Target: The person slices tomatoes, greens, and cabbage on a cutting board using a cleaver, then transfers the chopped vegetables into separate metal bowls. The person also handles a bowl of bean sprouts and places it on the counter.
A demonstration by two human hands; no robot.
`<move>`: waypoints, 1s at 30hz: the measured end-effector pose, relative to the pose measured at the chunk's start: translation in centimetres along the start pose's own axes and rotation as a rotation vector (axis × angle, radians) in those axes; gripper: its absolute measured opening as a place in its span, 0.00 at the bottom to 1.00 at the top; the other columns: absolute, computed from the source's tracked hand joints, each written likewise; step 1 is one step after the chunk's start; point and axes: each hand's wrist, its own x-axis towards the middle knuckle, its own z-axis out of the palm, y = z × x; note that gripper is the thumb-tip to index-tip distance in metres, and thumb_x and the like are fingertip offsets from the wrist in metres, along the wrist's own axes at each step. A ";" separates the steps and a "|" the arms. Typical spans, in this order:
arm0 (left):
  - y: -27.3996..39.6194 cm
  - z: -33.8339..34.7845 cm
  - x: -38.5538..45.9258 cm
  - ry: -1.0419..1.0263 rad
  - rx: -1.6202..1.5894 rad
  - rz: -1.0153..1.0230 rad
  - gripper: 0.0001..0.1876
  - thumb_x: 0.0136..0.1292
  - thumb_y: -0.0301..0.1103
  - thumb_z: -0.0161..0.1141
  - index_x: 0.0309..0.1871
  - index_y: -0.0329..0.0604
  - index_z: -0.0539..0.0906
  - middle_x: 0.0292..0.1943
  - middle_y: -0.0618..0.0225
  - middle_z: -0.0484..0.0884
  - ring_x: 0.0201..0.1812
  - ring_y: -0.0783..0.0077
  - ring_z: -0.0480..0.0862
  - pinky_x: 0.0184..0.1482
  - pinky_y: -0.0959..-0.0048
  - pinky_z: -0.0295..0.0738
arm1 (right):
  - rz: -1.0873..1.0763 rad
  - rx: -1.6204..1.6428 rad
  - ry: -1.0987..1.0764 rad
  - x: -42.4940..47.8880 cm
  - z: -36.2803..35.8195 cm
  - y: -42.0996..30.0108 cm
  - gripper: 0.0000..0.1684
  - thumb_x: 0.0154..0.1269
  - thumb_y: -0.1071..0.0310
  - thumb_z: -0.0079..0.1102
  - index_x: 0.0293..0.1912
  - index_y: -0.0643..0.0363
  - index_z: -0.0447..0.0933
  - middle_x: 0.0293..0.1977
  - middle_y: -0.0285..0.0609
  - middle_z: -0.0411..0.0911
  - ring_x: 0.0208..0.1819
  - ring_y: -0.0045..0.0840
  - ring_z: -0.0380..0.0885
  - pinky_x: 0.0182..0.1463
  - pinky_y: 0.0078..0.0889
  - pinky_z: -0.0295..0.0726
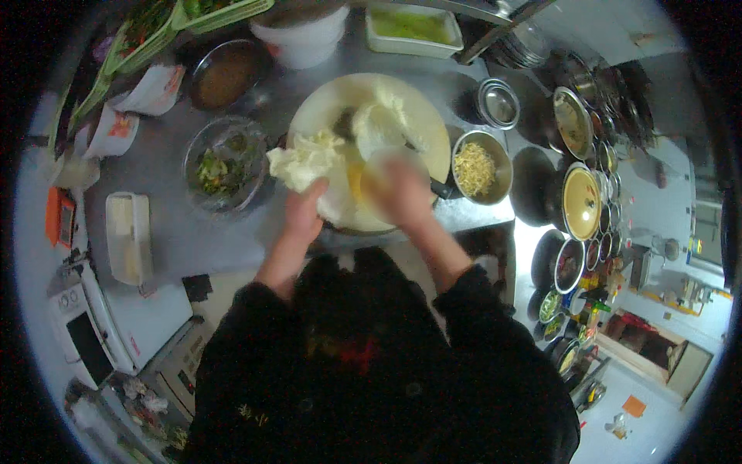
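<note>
A round cutting board (426, 107) lies on the steel counter, with pale leafy cabbage on it. My left hand (306, 211) grips a loose pale cabbage leaf (304, 162) at the board's left edge. Over the lower right of the board is my right hand (400, 185), blurred; whether it holds anything cannot be told. Just above it rests a larger pale cabbage piece (377, 127). A dark knife handle (442, 189) sticks out past the board's right edge, its blade mostly hidden. Something yellow (355, 180) shows between my hands.
Right of the board stands a metal bowl of pale shredded food (476, 169). A clear bowl of green scraps (223, 165) is at the left, with a white rectangular container (128, 238) beyond. At the back are a brown-filled bowl (226, 75) and a green-filled tub (414, 32).
</note>
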 end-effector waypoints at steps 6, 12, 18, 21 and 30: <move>0.2 -1.5 0.6 -0.087 0.039 -0.012 0.28 0.68 0.28 0.66 0.70 0.38 0.73 0.62 0.61 0.81 0.62 0.60 0.82 0.65 0.56 0.77 | -0.023 -0.164 0.029 1.4 0.3 3.0 0.30 0.64 0.64 0.61 0.67 0.48 0.75 0.48 0.49 0.79 0.44 0.47 0.84 0.46 0.50 0.84; -0.3 -2.2 1.3 -0.012 -0.151 -0.213 0.32 0.69 0.36 0.68 0.74 0.44 0.69 0.63 0.63 0.79 0.63 0.64 0.78 0.63 0.62 0.75 | -0.198 0.060 0.056 -1.8 -1.9 -6.9 0.27 0.62 0.69 0.60 0.63 0.49 0.79 0.41 0.48 0.79 0.41 0.49 0.82 0.44 0.51 0.83; 0.8 0.2 -1.5 -0.011 0.081 -0.155 0.29 0.69 0.34 0.66 0.72 0.43 0.72 0.62 0.66 0.79 0.63 0.63 0.79 0.64 0.59 0.77 | -0.172 0.542 -0.176 -1.7 0.7 -4.3 0.23 0.64 0.68 0.66 0.59 0.55 0.81 0.36 0.48 0.80 0.38 0.44 0.82 0.44 0.45 0.82; -0.4 -1.1 0.2 -0.141 -0.051 -0.005 0.28 0.68 0.31 0.66 0.70 0.41 0.74 0.63 0.64 0.79 0.63 0.62 0.80 0.63 0.59 0.78 | -0.051 0.353 -0.045 0.5 -1.8 -1.3 0.22 0.65 0.63 0.69 0.58 0.57 0.81 0.41 0.49 0.82 0.44 0.43 0.83 0.49 0.44 0.82; -0.6 -1.2 0.3 -0.086 0.036 -0.019 0.29 0.70 0.30 0.63 0.73 0.42 0.69 0.65 0.61 0.78 0.64 0.58 0.80 0.65 0.54 0.76 | 0.028 -0.015 0.152 5.1 -5.5 2.4 0.20 0.63 0.68 0.62 0.55 0.60 0.82 0.43 0.55 0.80 0.43 0.49 0.83 0.48 0.49 0.83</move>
